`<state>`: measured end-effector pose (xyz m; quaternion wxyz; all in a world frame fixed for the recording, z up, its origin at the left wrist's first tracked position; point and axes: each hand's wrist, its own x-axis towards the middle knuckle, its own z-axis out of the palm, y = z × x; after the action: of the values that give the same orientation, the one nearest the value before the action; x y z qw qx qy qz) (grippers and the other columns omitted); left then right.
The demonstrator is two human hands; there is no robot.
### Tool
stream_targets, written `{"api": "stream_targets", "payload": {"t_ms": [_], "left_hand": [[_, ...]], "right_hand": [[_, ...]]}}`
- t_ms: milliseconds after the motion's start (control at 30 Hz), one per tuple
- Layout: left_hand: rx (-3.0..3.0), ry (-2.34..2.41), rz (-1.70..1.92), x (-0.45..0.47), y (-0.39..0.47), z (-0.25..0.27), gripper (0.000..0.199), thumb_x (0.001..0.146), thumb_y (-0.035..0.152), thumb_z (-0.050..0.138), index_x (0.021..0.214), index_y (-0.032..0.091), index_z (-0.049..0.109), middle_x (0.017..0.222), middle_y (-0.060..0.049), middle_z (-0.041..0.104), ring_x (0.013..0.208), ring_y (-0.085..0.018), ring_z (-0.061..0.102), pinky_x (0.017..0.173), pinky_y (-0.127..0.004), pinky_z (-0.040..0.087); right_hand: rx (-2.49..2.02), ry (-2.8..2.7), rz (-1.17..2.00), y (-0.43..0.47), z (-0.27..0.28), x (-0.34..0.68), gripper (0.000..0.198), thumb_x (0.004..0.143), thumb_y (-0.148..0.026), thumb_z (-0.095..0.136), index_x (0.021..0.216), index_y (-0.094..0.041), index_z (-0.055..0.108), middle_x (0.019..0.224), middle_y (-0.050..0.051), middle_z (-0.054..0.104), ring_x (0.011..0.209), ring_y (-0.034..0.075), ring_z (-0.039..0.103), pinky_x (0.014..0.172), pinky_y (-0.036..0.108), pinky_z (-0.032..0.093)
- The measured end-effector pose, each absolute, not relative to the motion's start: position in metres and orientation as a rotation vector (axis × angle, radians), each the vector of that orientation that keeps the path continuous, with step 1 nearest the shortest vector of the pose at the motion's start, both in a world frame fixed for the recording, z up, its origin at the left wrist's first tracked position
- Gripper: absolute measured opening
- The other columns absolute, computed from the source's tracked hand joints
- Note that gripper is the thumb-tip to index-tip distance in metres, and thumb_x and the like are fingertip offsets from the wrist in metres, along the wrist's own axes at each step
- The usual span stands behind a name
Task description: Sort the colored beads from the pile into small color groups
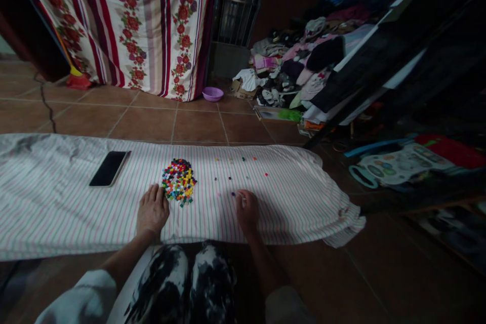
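A pile of small, bright, many-coloured bead-like cubes (179,179) lies on a striped cloth (296,202). My left hand (153,208) rests flat at the near left edge of the pile, fingers stretched out and together. To the right, single pieces are spaced out in loose rows, among them a dark green piece (243,159), a red piece (266,174) and a black piece (230,178). My right hand (248,208) is on the cloth with its fingers curled in, just right of a dark purple piece (233,194). Whatever its fingers may hold is hidden.
A phone (109,169) with a dark screen lies left of the pile. Beyond the cloth are a tiled floor (152,116), a purple basin (212,93), a floral curtain (152,25) and heaped clothes (292,66). A colourful plastic item (402,162) stands at the right.
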<state>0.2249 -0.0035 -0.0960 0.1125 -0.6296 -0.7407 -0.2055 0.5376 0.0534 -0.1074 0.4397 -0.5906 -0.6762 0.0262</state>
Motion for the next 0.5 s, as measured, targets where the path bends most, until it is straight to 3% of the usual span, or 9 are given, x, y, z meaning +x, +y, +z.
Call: {"api": "stream_targets", "payload": {"t_ms": [500], "left_hand": [[-1.867, -2.235, -0.631, 0.228, -0.004, -0.092, 0.037, 0.090, 0.025, 0.035, 0.117, 0.012, 0.056, 0.133, -0.017, 0.055, 0.131, -0.028, 0.043, 0.107, -0.043, 0.035]], "right_hand": [[-1.185, -2.016, 0.240, 0.067, -0.065, 0.426, 0.025, 0.088, -0.021, 0.046, 0.094, -0.019, 0.071, 0.097, 0.008, 0.063, 0.096, 0.020, 0.055, 0.089, 0.035, 0.046]]}}
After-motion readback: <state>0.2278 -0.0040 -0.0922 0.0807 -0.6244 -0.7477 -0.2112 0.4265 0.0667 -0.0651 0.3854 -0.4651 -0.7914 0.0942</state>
